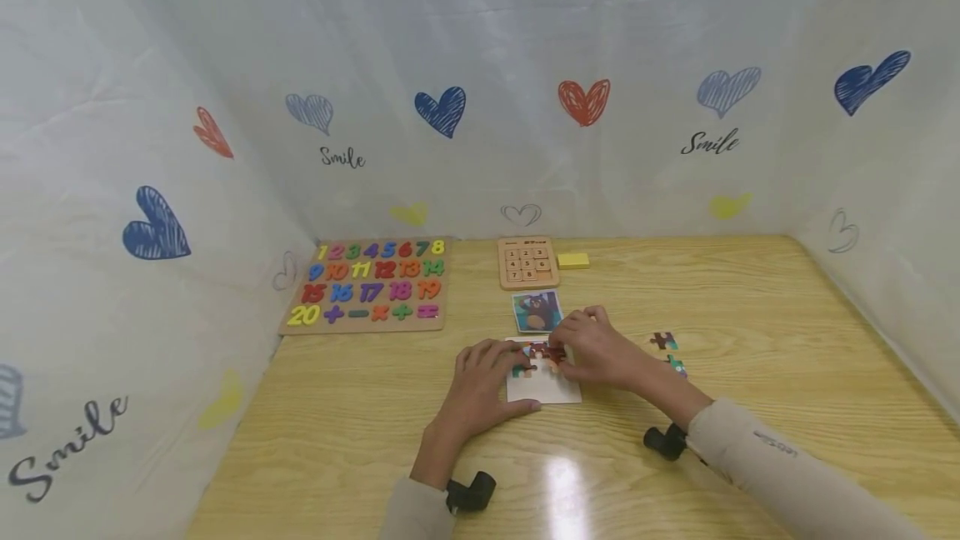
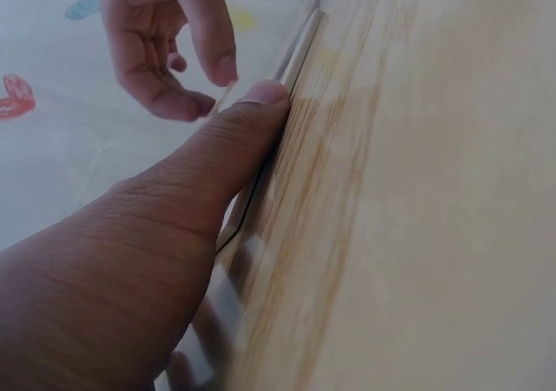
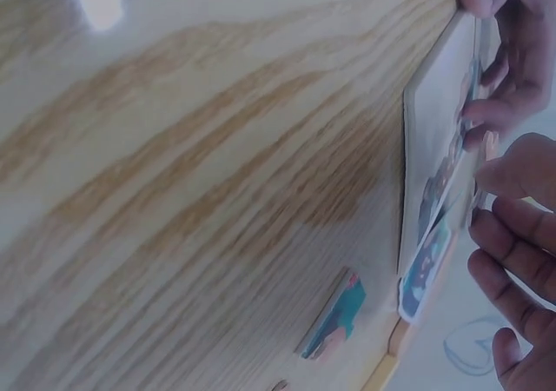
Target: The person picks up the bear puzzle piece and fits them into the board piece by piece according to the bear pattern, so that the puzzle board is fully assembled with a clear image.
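Note:
A white puzzle board (image 1: 543, 390) lies on the table, with several joined jigsaw pieces (image 1: 537, 349) showing a brown bear along its far part. My left hand (image 1: 480, 386) rests at the board's left side, fingers spread over the pieces and thumb stretched along the near edge. Above the right part of the board, my right hand (image 1: 600, 348) pinches a small jigsaw piece (image 3: 490, 146) between thumb and fingertips; most of that piece is hidden by the fingers. Just beyond the board lies a bear picture card (image 1: 537, 312).
Two loose jigsaw pieces, one brown (image 1: 663, 341) and one teal (image 1: 677, 365), lie beside my right forearm. A wooden number slide puzzle (image 1: 528, 262) and a yellow block (image 1: 573, 261) stand at the back. Far left is a colourful number board (image 1: 367, 286). Printed curtains enclose the table.

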The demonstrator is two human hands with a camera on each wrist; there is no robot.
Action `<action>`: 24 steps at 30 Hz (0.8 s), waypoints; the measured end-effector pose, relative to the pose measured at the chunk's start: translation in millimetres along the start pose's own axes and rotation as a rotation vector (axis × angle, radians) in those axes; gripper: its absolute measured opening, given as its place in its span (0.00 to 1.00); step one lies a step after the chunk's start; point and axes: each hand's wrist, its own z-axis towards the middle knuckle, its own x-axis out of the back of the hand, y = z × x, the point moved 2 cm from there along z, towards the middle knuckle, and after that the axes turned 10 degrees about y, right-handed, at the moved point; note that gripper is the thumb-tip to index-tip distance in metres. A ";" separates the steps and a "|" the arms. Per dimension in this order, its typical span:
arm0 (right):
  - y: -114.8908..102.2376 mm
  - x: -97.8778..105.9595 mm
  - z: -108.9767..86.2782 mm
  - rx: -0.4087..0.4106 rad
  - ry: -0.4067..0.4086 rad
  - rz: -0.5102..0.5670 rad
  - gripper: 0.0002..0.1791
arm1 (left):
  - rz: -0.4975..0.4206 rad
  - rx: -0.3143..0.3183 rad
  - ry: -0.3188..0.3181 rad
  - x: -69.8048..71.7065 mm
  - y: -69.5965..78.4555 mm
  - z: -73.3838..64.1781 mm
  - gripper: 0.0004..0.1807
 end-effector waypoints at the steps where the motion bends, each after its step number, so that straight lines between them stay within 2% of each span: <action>1: -0.4 -0.6 0.3 -0.001 -0.005 0.001 0.09 | 0.001 0.000 -0.002 0.1 0.1 0.0 0.33; 16: -6.6 -9.3 5.9 -0.027 -0.079 0.027 0.13 | 0.014 0.014 -0.020 0.0 -0.4 0.1 0.35; 24: -7.1 -16.4 7.0 -0.015 -0.053 0.022 0.12 | 0.013 0.011 -0.019 1.5 1.0 0.4 0.34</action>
